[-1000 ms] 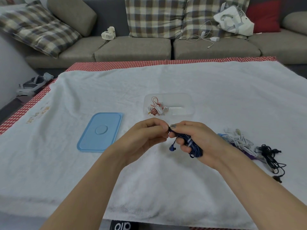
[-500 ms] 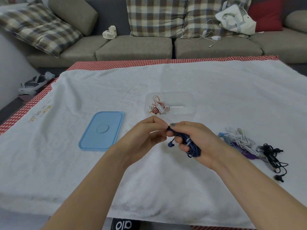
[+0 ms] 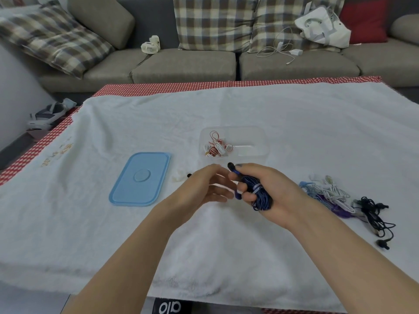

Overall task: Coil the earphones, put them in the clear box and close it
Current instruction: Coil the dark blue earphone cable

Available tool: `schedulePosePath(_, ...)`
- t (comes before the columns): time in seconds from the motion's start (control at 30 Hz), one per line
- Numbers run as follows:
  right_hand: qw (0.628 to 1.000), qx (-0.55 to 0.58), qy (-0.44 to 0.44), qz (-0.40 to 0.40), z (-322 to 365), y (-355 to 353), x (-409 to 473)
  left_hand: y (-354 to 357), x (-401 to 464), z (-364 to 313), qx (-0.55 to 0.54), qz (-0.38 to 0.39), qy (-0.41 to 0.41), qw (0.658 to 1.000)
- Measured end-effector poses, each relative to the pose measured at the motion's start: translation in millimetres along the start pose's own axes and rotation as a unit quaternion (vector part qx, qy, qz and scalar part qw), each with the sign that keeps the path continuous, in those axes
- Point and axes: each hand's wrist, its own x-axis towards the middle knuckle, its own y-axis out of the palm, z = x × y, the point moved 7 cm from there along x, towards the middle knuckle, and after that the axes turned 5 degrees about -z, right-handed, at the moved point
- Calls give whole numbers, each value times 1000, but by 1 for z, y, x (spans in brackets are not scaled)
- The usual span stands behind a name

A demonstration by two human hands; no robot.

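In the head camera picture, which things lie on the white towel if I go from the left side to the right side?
blue lid → left hand → right hand holding the coiled blue earphones → tangle of white, light blue and purple earphones → black earphones

On the towel (image 3: pixel 226 245) in front of you, the box (image 3: pixel 260 141) sits in the middle with one coiled set of earphones (image 3: pixel 216 148) in its left part. The lid (image 3: pixel 140 179) lies to its left. Nearer you than the box, your left hand (image 3: pixel 204 189) and right hand (image 3: pixel 269 189) meet. The loose earphones (image 3: pixel 335 196) are piled to your right. Behind the table stands the sofa (image 3: pixel 186 64).
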Motion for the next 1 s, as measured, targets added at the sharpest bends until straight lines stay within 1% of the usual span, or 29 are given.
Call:
schedulePosePath(0.1,1000,25,-11,-12,4,-2,1,6,-4,6,62,42,-10,997)
schedulePosePath(0.17,999,40,-11,-16,5,-3,2,9,-6,6,102,61,11,993)
schedulePosePath(0.27,999,35,-22,-19,7,-4,2,6,-7,4,158,50,51,985)
schedulePosePath(0.3,999,7,-34,-28,8,-6,3,4,-7,3,163,37,56,984)
schedulePosePath(0.37,990,-103,-70,-70,11,-12,3,-2,-6,1,170,10,68,983)
schedulePosePath(0.43,965,-216,-97,-110,11,-18,3,-9,-4,-3,180,-22,84,980)
schedulePosePath(0.47,954,-255,-102,-118,10,-19,3,-11,-4,-5,181,-36,92,979)
schedulePosePath(0.6,929,-340,-113,-96,5,-12,2,-16,-6,-10,196,-64,114,972)
schedulePosePath(0.7,912,-368,-165,-73,9,-4,0,-21,-5,-12,233,-74,132,961)
schedulePosePath(0.77,879,-413,-224,-79,13,-1,0,-23,-5,-12,259,-81,143,952)
schedulePosePath(0.83,848,-455,-257,-90,14,1,1,-24,-6,-12,273,-81,145,948)
schedulePosePath(0.87,846,-456,-259,-91,15,1,2,-24,-7,-12,275,-81,145,947)
schedulePosePath(0.9,855,-445,-253,-87,14,2,2,-25,-7,-12,274,-83,144,947)
schedulePosePath(1.0,897,-386,-203,-71,10,1,3,-28,-10,-15,254,-94,148,951)
